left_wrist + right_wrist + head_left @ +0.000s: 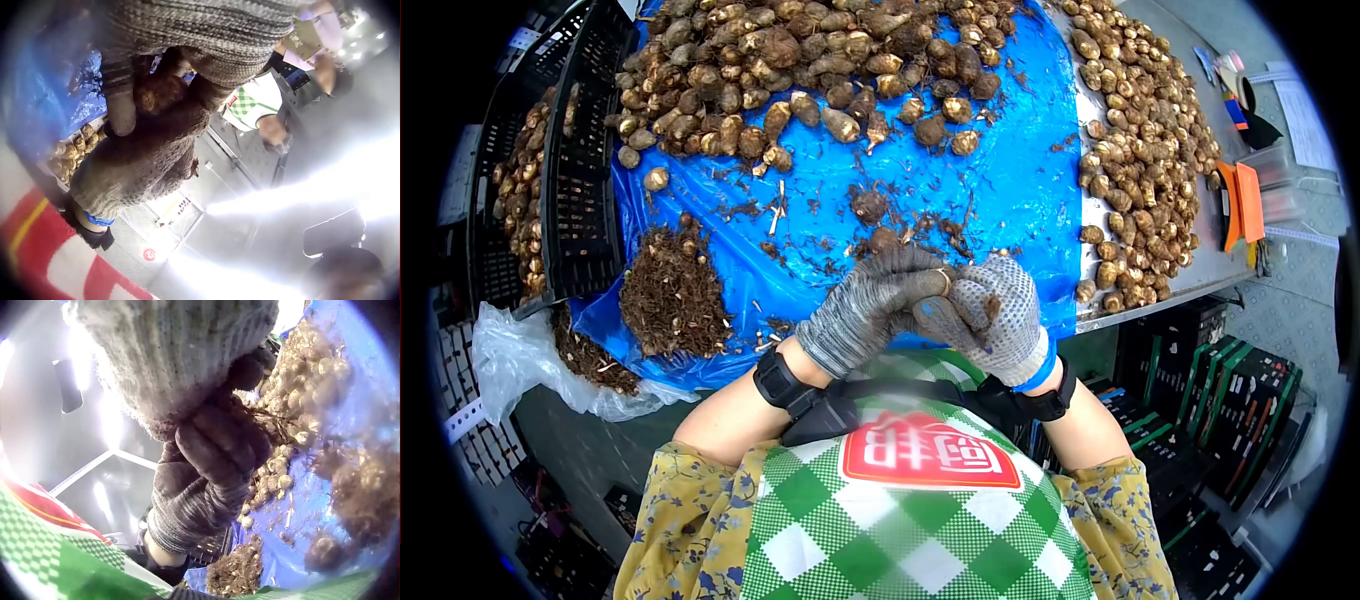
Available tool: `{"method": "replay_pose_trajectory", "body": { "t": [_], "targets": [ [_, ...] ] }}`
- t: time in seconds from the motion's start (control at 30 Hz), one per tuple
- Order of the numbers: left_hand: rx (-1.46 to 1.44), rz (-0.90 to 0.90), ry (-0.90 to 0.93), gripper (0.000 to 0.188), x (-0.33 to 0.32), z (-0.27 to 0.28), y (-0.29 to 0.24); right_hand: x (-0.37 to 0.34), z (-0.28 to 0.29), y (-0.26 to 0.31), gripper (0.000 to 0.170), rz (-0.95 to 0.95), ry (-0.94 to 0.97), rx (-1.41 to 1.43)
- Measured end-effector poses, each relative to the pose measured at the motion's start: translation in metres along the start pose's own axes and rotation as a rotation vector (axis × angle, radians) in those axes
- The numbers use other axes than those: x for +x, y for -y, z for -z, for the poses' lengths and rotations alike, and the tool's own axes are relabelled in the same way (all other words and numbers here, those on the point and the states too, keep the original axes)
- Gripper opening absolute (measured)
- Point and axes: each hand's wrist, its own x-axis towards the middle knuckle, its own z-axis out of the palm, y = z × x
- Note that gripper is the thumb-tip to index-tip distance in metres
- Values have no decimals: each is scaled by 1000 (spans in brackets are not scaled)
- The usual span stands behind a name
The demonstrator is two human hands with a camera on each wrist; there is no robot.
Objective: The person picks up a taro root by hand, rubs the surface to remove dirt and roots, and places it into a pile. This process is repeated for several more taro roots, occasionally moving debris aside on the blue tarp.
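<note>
Both hands meet over the near edge of a blue plastic sheet (1020, 200), close in front of the apron. In a grey knitted glove, the left hand (865, 300) grips a small brown taro (156, 95), most of it hidden by fingers. The right hand (995, 312), in a dotted pale glove with dirty fingertips, curls its fingers against the same taro from the other side. Dark root fibres (281, 425) stick out beside the fingers in the right wrist view. Just beyond the hands, a hairy taro (867, 205) lies on the sheet.
A heap of rough taros (750, 60) covers the sheet's far side. Cleaner taros (1145, 170) are piled on the metal table at right. A root-fibre heap (672, 295) lies at left, near a black crate (585, 170). An orange object (1248, 203) stands at the right edge.
</note>
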Motion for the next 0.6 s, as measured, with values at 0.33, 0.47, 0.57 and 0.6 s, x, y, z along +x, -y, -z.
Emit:
{"method": "replay_pose_trajectory", "body": {
  "t": [0.33,0.47,0.57,0.6],
  "targets": [
    [-78,-169,-149,49,8,-12,-10,-17,12,-40,48,-382,-34,-169],
    [-163,-133,-146,47,9,-11,-6,-3,7,-12,50,-470,-25,164],
    [201,-184,-115,41,14,0,5,13,12,-1,50,-354,168,-98],
    [387,-211,-103,38,15,5,8,19,18,4,50,-370,273,-145]
  ]
}}
